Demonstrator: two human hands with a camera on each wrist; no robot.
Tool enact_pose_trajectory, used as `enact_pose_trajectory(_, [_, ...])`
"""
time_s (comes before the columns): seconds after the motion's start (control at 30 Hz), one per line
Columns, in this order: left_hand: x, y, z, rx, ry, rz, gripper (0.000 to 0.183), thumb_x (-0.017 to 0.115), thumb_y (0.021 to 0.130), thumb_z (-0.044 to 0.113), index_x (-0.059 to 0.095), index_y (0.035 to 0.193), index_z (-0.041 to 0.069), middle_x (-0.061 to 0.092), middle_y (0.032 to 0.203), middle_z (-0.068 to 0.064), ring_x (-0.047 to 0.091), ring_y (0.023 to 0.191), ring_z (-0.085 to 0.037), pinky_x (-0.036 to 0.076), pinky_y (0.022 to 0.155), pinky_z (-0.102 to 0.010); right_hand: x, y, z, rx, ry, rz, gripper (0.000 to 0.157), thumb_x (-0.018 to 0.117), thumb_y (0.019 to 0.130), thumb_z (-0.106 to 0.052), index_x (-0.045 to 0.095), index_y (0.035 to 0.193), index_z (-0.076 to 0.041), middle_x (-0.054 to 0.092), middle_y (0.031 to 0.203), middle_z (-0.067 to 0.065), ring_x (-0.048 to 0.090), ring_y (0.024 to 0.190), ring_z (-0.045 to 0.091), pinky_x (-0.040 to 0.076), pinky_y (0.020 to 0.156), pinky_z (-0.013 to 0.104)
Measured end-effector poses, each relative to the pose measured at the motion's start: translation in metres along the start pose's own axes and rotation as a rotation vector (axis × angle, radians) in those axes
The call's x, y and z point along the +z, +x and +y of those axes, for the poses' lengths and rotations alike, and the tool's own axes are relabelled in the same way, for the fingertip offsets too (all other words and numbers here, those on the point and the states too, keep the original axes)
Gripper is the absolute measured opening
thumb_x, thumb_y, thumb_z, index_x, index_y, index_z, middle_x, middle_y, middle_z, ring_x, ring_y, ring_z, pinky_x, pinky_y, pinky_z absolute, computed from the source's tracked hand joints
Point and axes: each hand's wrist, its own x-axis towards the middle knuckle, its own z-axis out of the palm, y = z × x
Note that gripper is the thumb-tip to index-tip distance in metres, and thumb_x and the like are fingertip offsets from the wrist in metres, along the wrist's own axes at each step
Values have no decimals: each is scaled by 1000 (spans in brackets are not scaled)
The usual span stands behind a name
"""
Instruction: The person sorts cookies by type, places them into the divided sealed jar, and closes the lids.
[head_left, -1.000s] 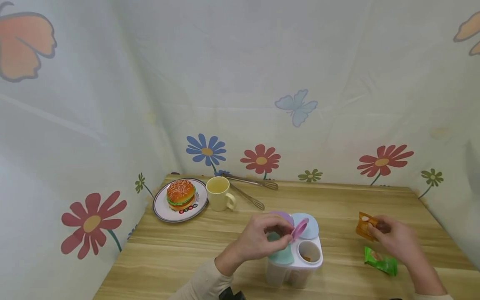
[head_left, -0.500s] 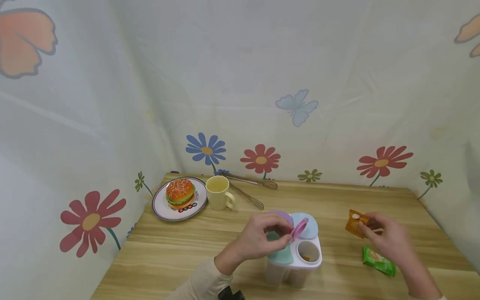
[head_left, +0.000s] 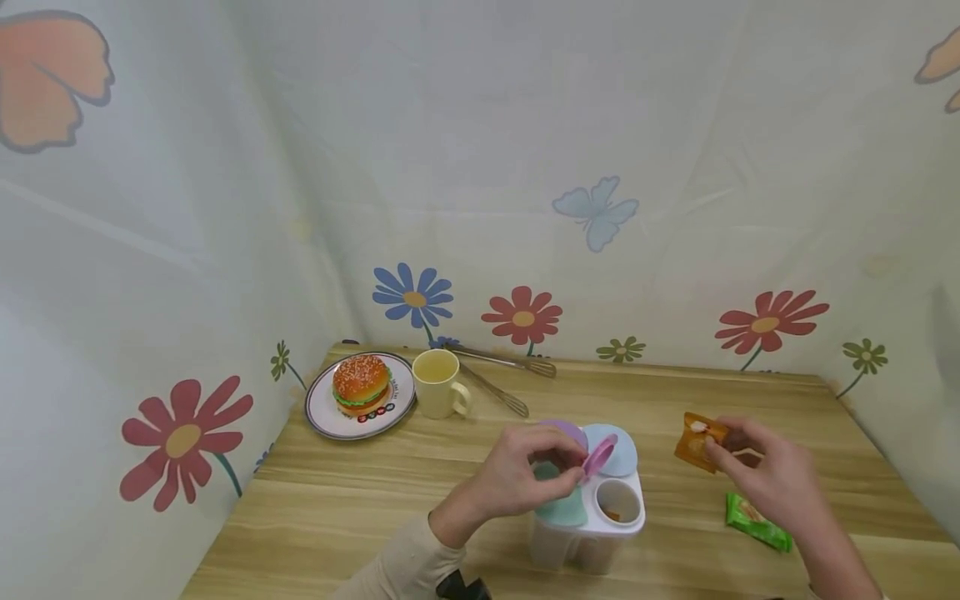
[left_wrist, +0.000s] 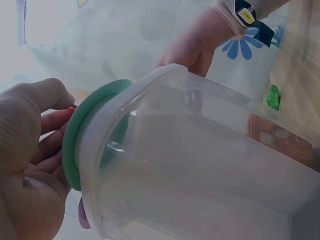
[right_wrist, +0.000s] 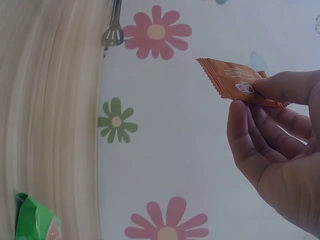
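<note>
A clear plastic storage box (head_left: 551,546) with a white top and several round compartments stands near the table's front. My left hand (head_left: 517,477) pinches its raised pink lid (head_left: 600,458); the purple lid (head_left: 564,430), blue lid (head_left: 613,450) and green lid (head_left: 566,510) lie down. Under the pink lid the round compartment (head_left: 619,502) is uncovered, and an orange-brown packet (left_wrist: 285,137) shows through the wall in the left wrist view. To the right of the box, my right hand (head_left: 772,467) holds an orange snack packet (right_wrist: 235,80) between thumb and fingers, above the table.
A green packet (head_left: 757,522) lies on the table (head_left: 315,517) below my right hand. At the back left are a plate (head_left: 322,417) with a burger (head_left: 362,383), a yellow mug (head_left: 435,387) and two whisks (head_left: 498,392). Flower-printed cloth (head_left: 660,283) closes off the back and sides.
My right hand has moved left with the orange packet, toward the box. The left hand keeps the pink lid raised in the same place.
</note>
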Motion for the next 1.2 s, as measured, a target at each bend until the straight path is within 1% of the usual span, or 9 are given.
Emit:
enact_pose_trajectory(0.17, [0,0,0,4,-7,-4,16,70,83,-1,69,99,4,68,94,-6,64,84,-3,60,71,-21,1,-3,-13,-37,36,13,23,75,85,-11,67,104,-3,72,89,12,57,75,-9,55,59,15])
enact_pose_trajectory(0.33, [-1,0,0,3,-4,1,16,70,83,-1,69,98,5,67,94,-6,63,84,-3,60,72,-21,1,-4,-23,-61,63,20,21,76,84,-10,68,103,-4,72,89,11,58,75,-7,54,59,11])
enact_pose_trajectory(0.63, [0,0,0,-4,-4,-1,16,70,83,0,69,98,5,67,95,-5,63,84,-3,60,71,-21,2,-6,-32,-100,62,62,20,78,80,-7,70,99,-5,72,84,8,58,72,-6,54,57,11])
enact_pose_trajectory(0.87, [0,2,0,4,-6,3,15,71,83,0,69,98,5,67,95,-6,63,84,-3,60,70,-21,1,-6,-44,-124,106,57,21,78,80,-5,70,99,-6,72,85,8,60,74,-5,54,60,11])
enact_pose_trajectory(1.2, [0,1,0,-20,4,-1,15,71,83,1,69,98,5,67,95,-5,63,84,-2,60,71,-21,4,-8,-51,-164,161,48,22,78,78,0,69,98,-7,72,86,6,62,74,-2,55,62,12])
